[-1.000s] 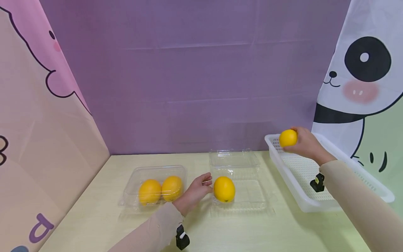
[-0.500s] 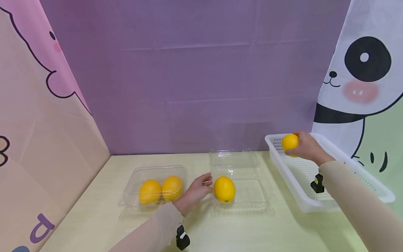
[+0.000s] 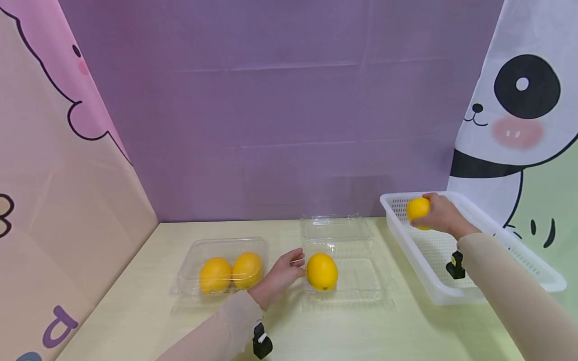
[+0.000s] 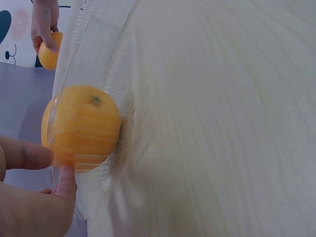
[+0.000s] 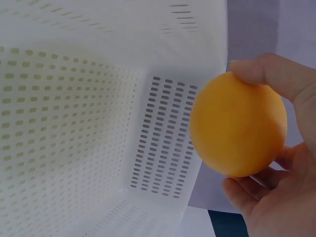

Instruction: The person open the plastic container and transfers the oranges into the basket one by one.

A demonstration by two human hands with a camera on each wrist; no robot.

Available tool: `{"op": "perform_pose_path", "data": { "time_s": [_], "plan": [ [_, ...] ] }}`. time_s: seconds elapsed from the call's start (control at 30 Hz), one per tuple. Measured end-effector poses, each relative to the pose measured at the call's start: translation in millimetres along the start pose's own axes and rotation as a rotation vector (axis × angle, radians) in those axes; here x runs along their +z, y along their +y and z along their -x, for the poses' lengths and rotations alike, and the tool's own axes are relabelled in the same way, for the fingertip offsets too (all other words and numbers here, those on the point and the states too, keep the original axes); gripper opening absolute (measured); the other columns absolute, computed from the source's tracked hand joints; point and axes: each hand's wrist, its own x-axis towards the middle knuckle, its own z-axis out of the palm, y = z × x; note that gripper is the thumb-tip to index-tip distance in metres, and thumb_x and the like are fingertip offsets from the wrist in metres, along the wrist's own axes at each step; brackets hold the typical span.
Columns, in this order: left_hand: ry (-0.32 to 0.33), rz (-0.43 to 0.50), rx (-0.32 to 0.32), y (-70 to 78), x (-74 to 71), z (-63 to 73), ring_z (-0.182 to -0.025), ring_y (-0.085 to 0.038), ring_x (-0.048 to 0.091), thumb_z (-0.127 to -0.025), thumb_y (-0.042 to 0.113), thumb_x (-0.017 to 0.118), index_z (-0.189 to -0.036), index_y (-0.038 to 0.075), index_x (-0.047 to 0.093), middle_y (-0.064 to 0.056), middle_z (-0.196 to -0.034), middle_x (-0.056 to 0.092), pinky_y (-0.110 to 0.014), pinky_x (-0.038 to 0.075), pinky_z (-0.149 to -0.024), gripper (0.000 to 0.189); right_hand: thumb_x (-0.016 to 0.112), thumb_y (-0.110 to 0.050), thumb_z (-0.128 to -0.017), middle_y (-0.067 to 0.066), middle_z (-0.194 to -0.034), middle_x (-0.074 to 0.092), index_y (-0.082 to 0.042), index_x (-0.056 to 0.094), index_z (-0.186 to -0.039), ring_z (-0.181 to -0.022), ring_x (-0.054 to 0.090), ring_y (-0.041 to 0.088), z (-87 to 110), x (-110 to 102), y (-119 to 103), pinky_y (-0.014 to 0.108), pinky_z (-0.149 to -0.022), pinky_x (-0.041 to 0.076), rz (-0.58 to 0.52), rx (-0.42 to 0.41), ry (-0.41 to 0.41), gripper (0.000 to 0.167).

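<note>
My right hand (image 3: pixel 441 214) grips an orange (image 3: pixel 417 208) between thumb and fingers, over the far end of the white perforated basket (image 3: pixel 408 256). The right wrist view shows this orange (image 5: pixel 237 126) up close, with the thumb on one side and several fingers on the other. My left hand (image 3: pixel 281 277) pinches the left edge of an open clear plastic clamshell box (image 3: pixel 356 271). One orange (image 3: pixel 322 272) sits in that box at its left end, right beside the fingertips. In the left wrist view, thumb and index finger (image 4: pixel 29 155) meet at the box wall.
On the left, a closed clear clamshell box (image 3: pixel 203 245) holds two oranges (image 3: pixel 215 276). The open box's lid (image 3: pixel 336 228) lies back toward the purple backdrop (image 3: pixel 271 125). Printed cloth walls (image 3: pixel 58 200) flank the pale wooden table (image 3: pixel 338 331).
My right hand has lowered with the orange and shifted slightly right, toward the basket's inside. The left hand and both clamshell boxes have stayed where they were.
</note>
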Motion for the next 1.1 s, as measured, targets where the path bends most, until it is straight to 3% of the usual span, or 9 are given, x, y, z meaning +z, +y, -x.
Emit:
{"op": "perform_pose_path", "data": {
  "time_s": [0.27,0.57,1.1],
  "plan": [
    [0.0,-0.009,-0.002,0.1,0.1,0.0,-0.138,-0.04,0.041,-0.089,-0.008,0.058,-0.151,-0.008,0.032,-0.025,-0.15,0.04,-0.05,0.038,-0.111,0.067,0.078,-0.026,-0.079,0.039,-0.117,0.047,0.023,0.032,-0.137,-0.099,0.047,0.046,0.3,3.1,4.6,0.057,-0.084,0.048,0.014,0.015,-0.019,0.088],
    [-0.006,0.006,0.005,-0.1,0.1,0.5,-0.138,-0.041,0.04,-0.088,-0.009,0.057,-0.151,-0.009,0.032,-0.026,-0.15,0.04,-0.051,0.038,-0.111,0.067,0.071,-0.036,-0.09,0.045,-0.134,0.039,0.022,0.029,-0.142,-0.115,0.043,0.055,3.3,-1.0,2.8,0.07,-0.101,0.036,0.013,0.007,-0.084,0.088],
    [-0.009,0.008,0.002,1.9,0.1,2.9,-0.138,-0.041,0.04,-0.089,-0.007,0.057,-0.151,-0.008,0.032,-0.025,-0.151,0.039,-0.051,0.037,-0.111,0.067,0.07,-0.033,-0.092,0.044,-0.137,0.037,0.019,0.03,-0.144,-0.116,0.045,0.053,-0.8,-1.9,0.4,0.07,-0.1,0.038,0.008,-0.02,-0.075,0.084]
  ]
}}
